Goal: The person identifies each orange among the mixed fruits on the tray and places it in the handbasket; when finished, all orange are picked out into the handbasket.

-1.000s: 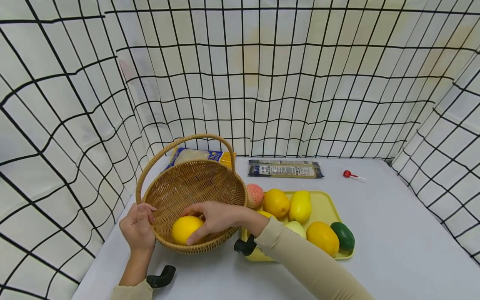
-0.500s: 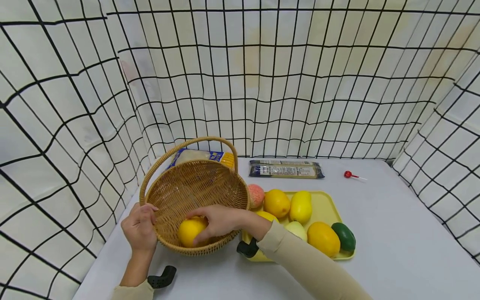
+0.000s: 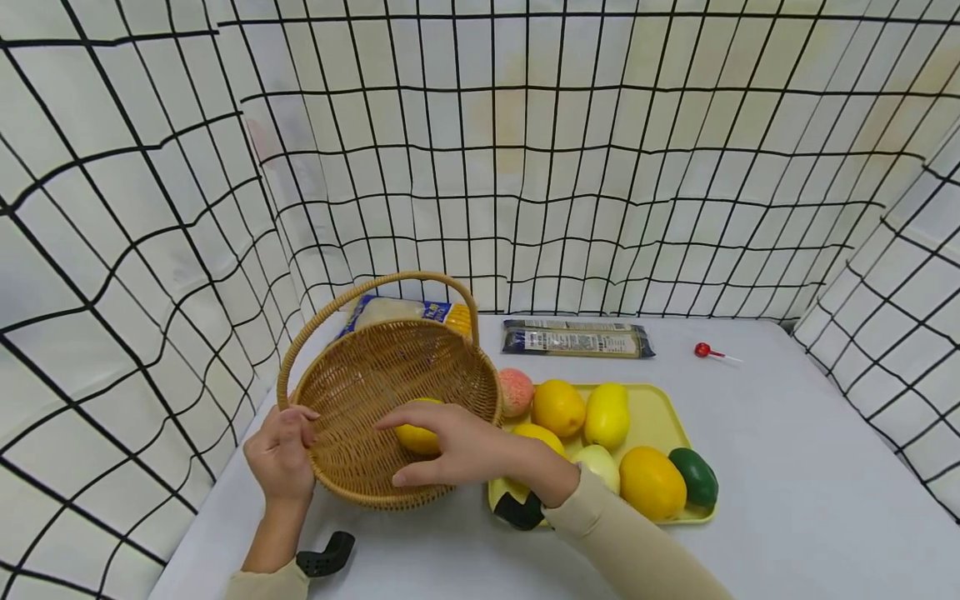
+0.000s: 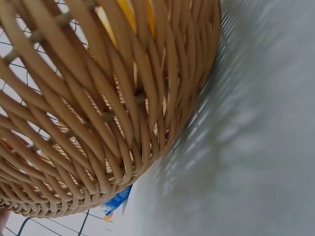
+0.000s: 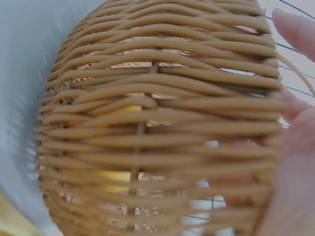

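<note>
A wicker basket [image 3: 352, 392] with an arched handle tilts toward me on the left of the table. My left hand [image 3: 281, 454] grips its left rim beside the foot of the handle. One yellow round fruit [image 3: 417, 439] lies inside, partly hidden behind my right hand [image 3: 472, 446]. That hand hovers over the basket's front right rim, thumb and fingers spread apart and holding nothing. In the left wrist view the woven wall [image 4: 98, 123] fills much of the picture. Through the weave [image 5: 157, 132] in the right wrist view, yellow patches show.
Right of the basket, a yellow tray [image 3: 663, 412] bears several fruits, among them a peach [image 3: 516, 392] and a dark green fruit [image 3: 693, 477]. Behind stand a blue-and-yellow bag [image 3: 397, 312], dark flat packets [image 3: 577, 339] and a red lollipop [image 3: 702, 350]. Black-gridded white cloth walls surround the table.
My right hand has let go of the yellow fruit and drawn back to the right, its fingers spreading. The fruit has shifted right and farther back inside the basket. My left hand keeps its grip.
</note>
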